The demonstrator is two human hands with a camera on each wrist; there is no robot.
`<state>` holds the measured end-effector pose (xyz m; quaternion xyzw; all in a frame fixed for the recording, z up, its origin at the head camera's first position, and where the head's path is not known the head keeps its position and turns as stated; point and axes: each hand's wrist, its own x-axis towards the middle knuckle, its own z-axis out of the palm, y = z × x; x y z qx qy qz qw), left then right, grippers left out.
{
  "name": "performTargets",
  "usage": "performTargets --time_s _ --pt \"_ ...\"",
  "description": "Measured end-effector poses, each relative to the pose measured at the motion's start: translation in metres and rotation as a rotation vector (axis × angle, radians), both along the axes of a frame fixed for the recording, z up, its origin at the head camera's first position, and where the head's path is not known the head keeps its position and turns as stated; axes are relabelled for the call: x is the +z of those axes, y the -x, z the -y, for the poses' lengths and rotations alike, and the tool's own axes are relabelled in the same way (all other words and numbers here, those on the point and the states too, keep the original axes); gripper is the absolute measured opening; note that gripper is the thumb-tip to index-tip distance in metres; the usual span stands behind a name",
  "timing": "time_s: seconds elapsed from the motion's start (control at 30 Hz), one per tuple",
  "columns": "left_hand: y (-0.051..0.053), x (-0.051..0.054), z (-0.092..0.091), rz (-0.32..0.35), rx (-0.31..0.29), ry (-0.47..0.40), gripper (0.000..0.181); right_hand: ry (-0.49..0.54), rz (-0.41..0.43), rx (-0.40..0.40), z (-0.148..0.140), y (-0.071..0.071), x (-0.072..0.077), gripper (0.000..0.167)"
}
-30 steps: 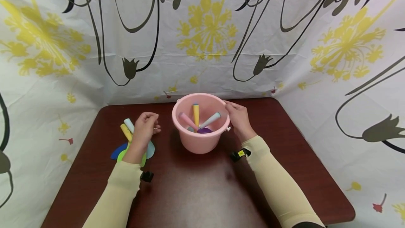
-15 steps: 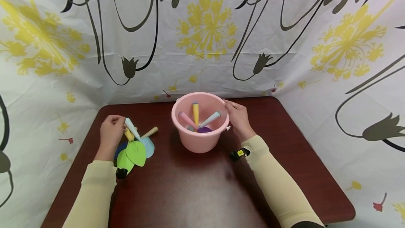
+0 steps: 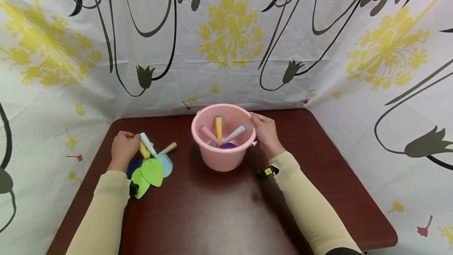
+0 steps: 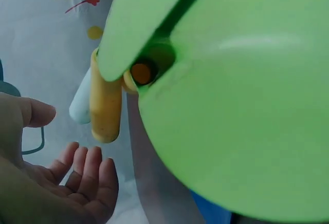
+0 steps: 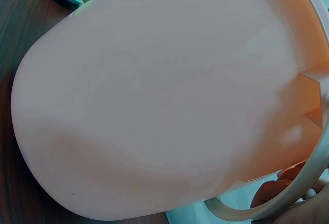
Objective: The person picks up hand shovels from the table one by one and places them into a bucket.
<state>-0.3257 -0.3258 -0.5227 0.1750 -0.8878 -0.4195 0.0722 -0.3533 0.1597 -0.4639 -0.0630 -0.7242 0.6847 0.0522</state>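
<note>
Where left fingers (image 4: pixel 91 168) end, yellow handle (image 4: pixel 106 110) just beyond

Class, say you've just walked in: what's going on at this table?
A person's right hand holds a pink bucket at its rim. Pink, yellow and pale-blue handles show inside it. The left hand is open beside a heap of colourful tools, gripping none of them. The heap lies on the dark table, apart from the bucket.

Smooth plastic bucket (image 3: pixel 223 161), glossy wood-grained tabletop (image 3: pixel 212 215), creased cloth-like backdrop (image 3: pixel 223 85)
</note>
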Motion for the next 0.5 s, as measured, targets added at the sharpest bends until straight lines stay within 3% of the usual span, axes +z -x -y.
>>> performTargets --time_s 0.13,0.27,0.33,0.5 --pt "0.002 0.001 0.0 0.069 -0.017 -0.012 0.069 -0.002 -0.004 -0.001 0.0 0.0 0.001 0.034" --pt "0.004 0.002 0.006 0.174 -0.074 -0.03 0.072 0.002 -0.012 -0.004 0.0 0.001 0.001 0.034" --pt "0.008 -0.003 0.011 0.206 -0.096 -0.042 0.069 -0.001 -0.01 -0.008 0.0 0.001 0.001 0.034" --pt "0.008 -0.004 0.01 0.238 -0.131 -0.114 0.06 -0.002 -0.002 -0.013 -0.001 0.001 0.0 0.034"
